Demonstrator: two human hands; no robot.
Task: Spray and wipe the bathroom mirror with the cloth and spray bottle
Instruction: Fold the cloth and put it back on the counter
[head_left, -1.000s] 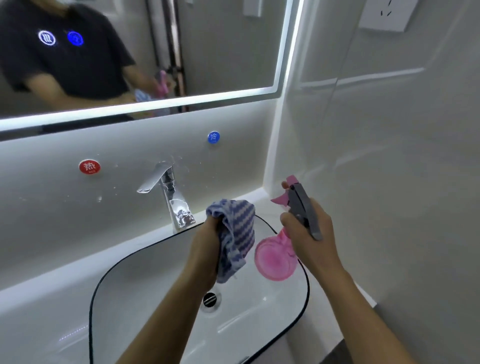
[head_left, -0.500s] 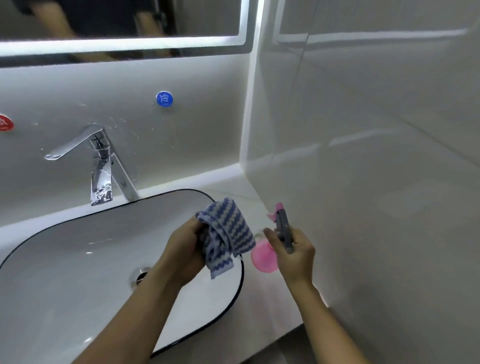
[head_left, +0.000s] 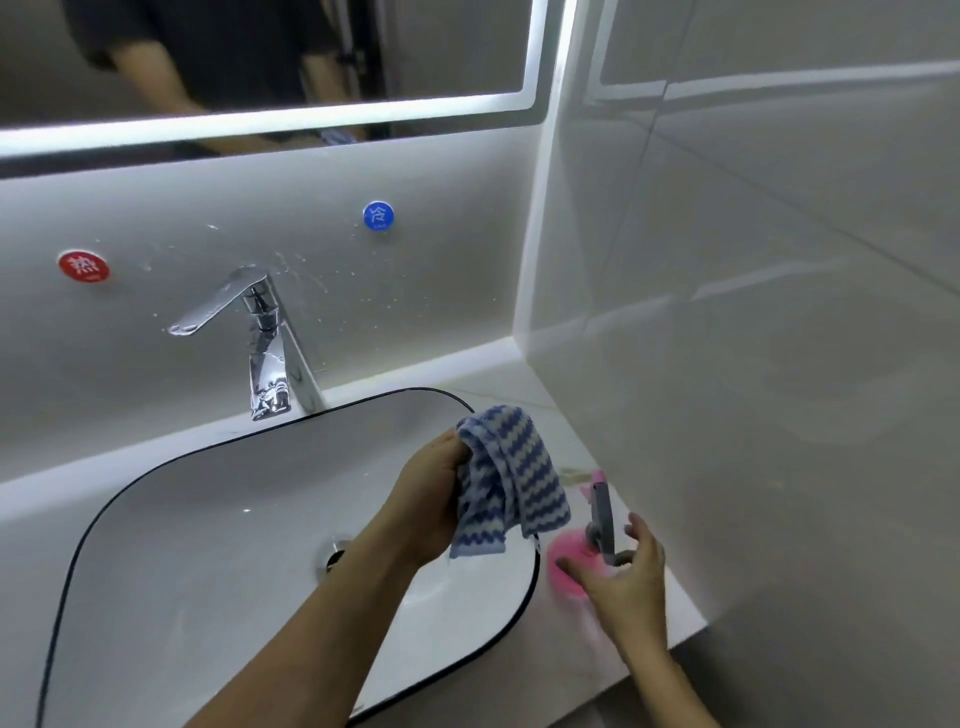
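The mirror (head_left: 441, 47) with a lit border runs along the top and reflects a person in a dark shirt. My left hand (head_left: 431, 504) grips a blue-and-white zigzag cloth (head_left: 511, 483), which hangs over the right end of the basin. The pink spray bottle (head_left: 563, 569) with a grey trigger head (head_left: 602, 519) stands on the counter between the basin and the right wall. My right hand (head_left: 623, 582) is right behind it with its fingers spread, the thumb lying against the pink body and the forefinger lifted off the trigger head.
A white basin with a black rim (head_left: 156, 478) fills the lower left, with a chrome faucet (head_left: 260, 332) behind it. Red (head_left: 83, 266) and blue (head_left: 378, 215) round stickers sit on the splashed back wall. A tiled wall (head_left: 779, 312) closes in tightly on the right of the narrow counter (head_left: 675, 618).
The view has tipped down from the mirror to the counter. My right hand lowered the spray bottle beside the basin and loosened its fingers. The left hand keeps hold of the cloth.
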